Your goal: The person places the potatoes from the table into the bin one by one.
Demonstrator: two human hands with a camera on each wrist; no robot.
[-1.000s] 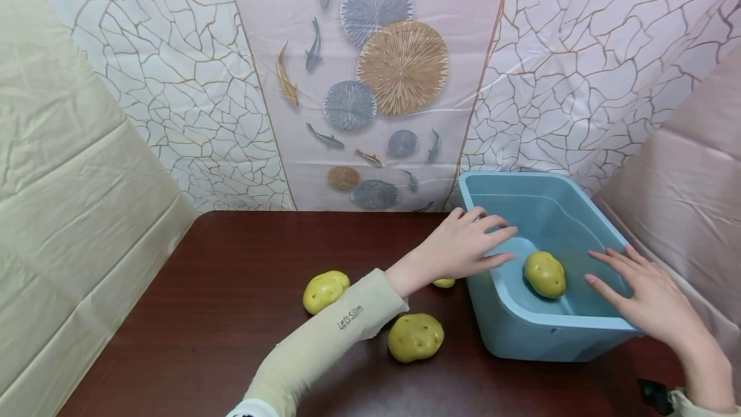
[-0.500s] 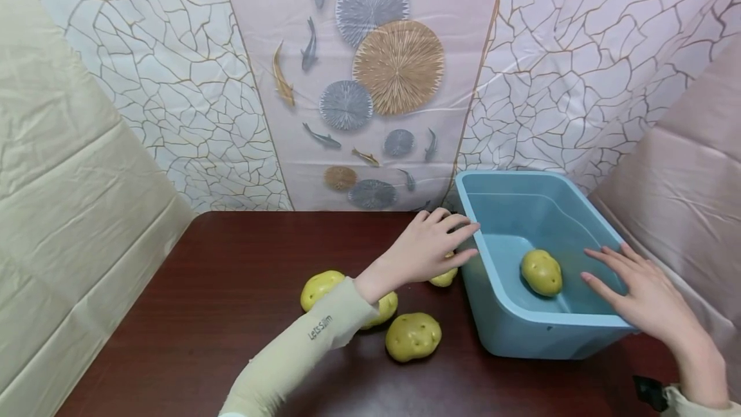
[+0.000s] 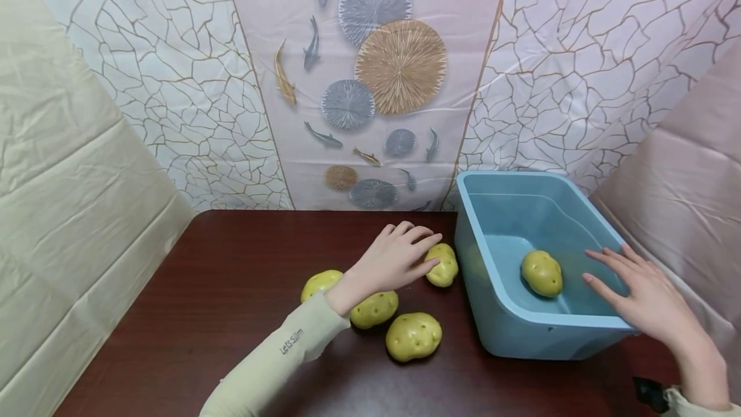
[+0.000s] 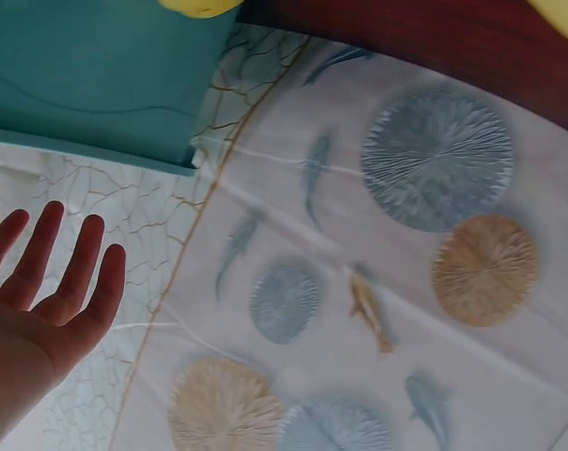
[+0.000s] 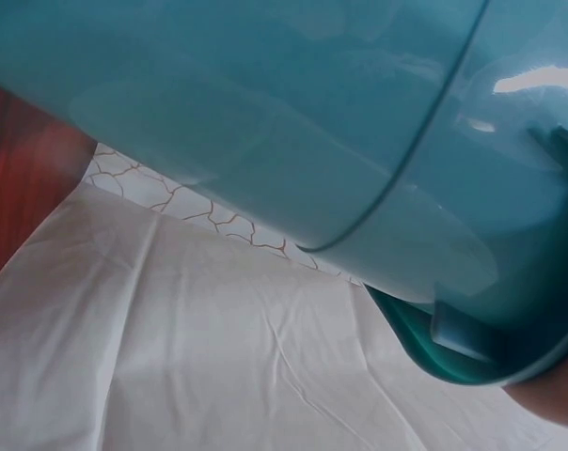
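Note:
My left hand (image 3: 389, 261) is above the table, its spread fingers empty and nearest a yellow-green potato (image 3: 442, 266) beside the bin. Its fingertips overlap that potato's left edge in the head view; the left wrist view has the same hand (image 4: 54, 305) with fingers extended. On the right stands a blue plastic bin (image 3: 485, 237) with one potato (image 3: 541, 273) on its floor. My right hand (image 3: 651, 291) rests at the bin's near right rim, fingers reaching loosely over the inside. In the right wrist view the bin wall (image 5: 265, 113) hides most of that hand.
More potatoes lie on the dark red-brown table (image 3: 243, 275): one (image 3: 413, 337) in front, another (image 3: 375, 309) under the left forearm, a third (image 3: 320, 284) partly behind the wrist. Patterned cloth (image 3: 370, 140) hangs behind; plain cloth (image 3: 689, 166) flanks the bin's right.
My left hand has moved left from over the bin's rim to beside the table potato, uncovering that potato and another under the forearm. My right hand has stayed at the rim.

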